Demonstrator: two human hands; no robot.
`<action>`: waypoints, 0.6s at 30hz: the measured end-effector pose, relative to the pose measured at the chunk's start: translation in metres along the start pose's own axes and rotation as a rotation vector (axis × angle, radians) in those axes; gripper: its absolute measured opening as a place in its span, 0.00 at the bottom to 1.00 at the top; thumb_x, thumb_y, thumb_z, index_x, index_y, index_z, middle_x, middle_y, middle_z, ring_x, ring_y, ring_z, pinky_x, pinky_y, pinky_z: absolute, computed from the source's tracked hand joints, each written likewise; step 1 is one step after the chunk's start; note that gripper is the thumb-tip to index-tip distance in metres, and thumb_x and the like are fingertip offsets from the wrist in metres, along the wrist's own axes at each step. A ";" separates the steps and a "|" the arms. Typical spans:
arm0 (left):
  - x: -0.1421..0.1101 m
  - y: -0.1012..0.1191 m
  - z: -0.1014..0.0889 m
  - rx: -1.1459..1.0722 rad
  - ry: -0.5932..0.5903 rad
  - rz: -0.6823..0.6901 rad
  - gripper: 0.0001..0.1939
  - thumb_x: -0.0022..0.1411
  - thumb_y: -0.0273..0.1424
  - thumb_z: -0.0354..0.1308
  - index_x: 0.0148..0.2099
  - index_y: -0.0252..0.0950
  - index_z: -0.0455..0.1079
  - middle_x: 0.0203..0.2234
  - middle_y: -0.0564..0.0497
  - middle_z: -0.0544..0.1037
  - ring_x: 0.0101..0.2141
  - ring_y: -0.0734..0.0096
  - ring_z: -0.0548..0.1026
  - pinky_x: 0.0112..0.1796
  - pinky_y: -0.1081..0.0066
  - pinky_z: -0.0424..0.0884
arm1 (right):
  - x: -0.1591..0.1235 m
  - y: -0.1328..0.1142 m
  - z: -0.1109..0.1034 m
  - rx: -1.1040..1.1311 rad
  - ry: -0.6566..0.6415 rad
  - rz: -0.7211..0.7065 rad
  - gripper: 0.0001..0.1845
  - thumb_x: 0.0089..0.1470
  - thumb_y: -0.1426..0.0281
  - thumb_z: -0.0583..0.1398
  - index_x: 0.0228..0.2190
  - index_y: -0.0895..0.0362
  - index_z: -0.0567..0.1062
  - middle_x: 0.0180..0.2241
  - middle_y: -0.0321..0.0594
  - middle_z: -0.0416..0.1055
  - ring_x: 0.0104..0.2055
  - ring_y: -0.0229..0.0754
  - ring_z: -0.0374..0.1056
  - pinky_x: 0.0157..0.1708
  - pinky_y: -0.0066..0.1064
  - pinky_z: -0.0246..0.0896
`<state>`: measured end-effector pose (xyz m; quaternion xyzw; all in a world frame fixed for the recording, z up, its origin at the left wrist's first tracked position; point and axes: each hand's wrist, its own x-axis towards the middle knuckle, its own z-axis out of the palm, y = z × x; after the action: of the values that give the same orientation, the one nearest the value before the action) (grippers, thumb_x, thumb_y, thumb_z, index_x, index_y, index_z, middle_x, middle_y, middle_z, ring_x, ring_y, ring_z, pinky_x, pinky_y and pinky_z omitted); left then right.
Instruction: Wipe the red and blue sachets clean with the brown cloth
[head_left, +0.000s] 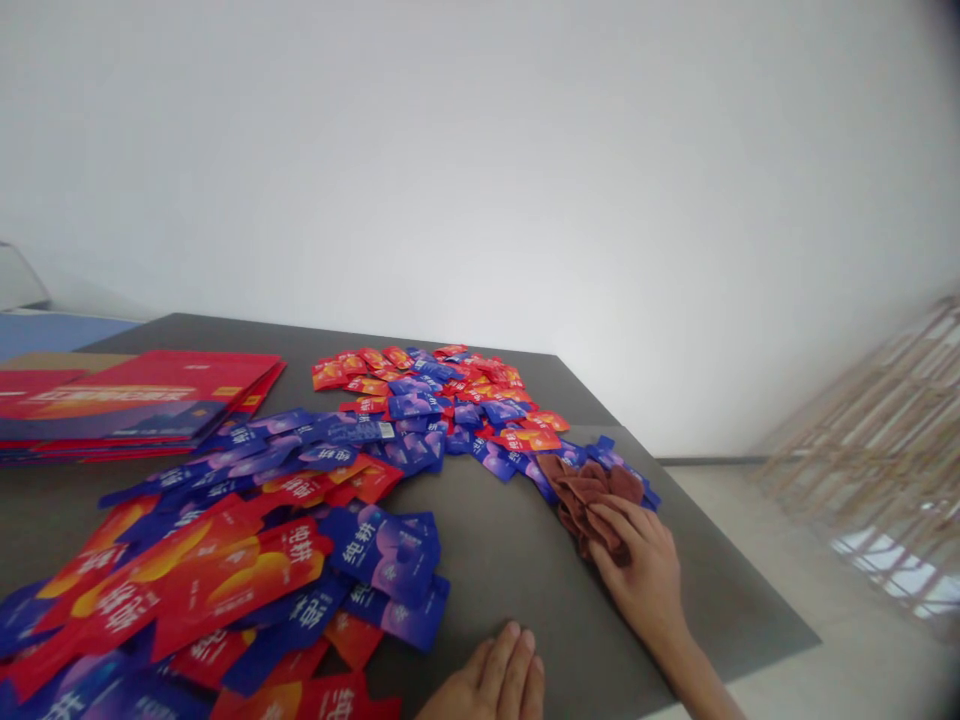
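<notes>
My right hand rests on a crumpled reddish-brown cloth near the right edge of the dark grey table, its fingers curled over the cloth's near end. My left hand lies at the bottom of the view on the bare tabletop, fingers together and bent under, with nothing visible in it. Several red and blue foil sachets are spread to the left of my left hand. A second heap of small sachets lies beyond the cloth and touches it.
A stack of flat red and blue cartons sits at the far left of the table. A white wall rises behind. Right of the table edge is pale floor with a wooden rack.
</notes>
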<state>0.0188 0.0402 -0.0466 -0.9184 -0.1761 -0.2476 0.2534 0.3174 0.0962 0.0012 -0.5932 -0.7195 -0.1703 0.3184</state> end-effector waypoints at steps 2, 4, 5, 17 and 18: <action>-0.001 0.003 0.004 0.023 0.012 0.000 0.15 0.74 0.24 0.52 0.58 0.29 0.74 0.52 0.42 0.83 0.50 0.62 0.82 0.48 0.68 0.77 | 0.000 0.001 -0.001 0.004 -0.005 -0.001 0.16 0.62 0.63 0.62 0.51 0.49 0.79 0.54 0.43 0.77 0.54 0.55 0.71 0.52 0.48 0.64; -0.002 0.006 0.008 0.051 -0.005 0.021 0.15 0.74 0.24 0.52 0.59 0.30 0.73 0.53 0.42 0.83 0.50 0.63 0.82 0.48 0.67 0.77 | 0.000 0.003 -0.001 0.009 -0.005 -0.004 0.17 0.62 0.62 0.62 0.51 0.49 0.79 0.54 0.43 0.77 0.54 0.55 0.71 0.52 0.48 0.64; -0.003 0.006 0.009 0.063 -0.010 0.028 0.15 0.74 0.23 0.53 0.59 0.30 0.73 0.53 0.42 0.83 0.50 0.63 0.82 0.48 0.67 0.77 | 0.000 0.003 -0.001 0.013 -0.005 -0.005 0.17 0.62 0.62 0.62 0.51 0.49 0.79 0.54 0.43 0.77 0.54 0.55 0.71 0.52 0.48 0.64; 0.005 0.003 0.009 0.034 -0.010 0.031 0.12 0.75 0.22 0.53 0.55 0.29 0.74 0.50 0.44 0.84 0.47 0.65 0.84 0.43 0.70 0.78 | 0.001 0.007 -0.001 0.026 0.012 -0.043 0.16 0.63 0.61 0.62 0.50 0.49 0.78 0.53 0.42 0.77 0.54 0.55 0.72 0.53 0.48 0.64; 0.005 0.004 0.010 0.032 -0.033 0.043 0.12 0.75 0.22 0.53 0.55 0.29 0.74 0.51 0.43 0.84 0.47 0.65 0.84 0.43 0.70 0.78 | 0.001 0.007 -0.001 0.024 0.015 -0.047 0.16 0.63 0.61 0.62 0.50 0.49 0.78 0.53 0.42 0.77 0.53 0.54 0.72 0.53 0.48 0.64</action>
<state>0.0281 0.0435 -0.0524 -0.9218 -0.1644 -0.2242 0.2702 0.3244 0.0979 0.0012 -0.5712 -0.7327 -0.1736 0.3266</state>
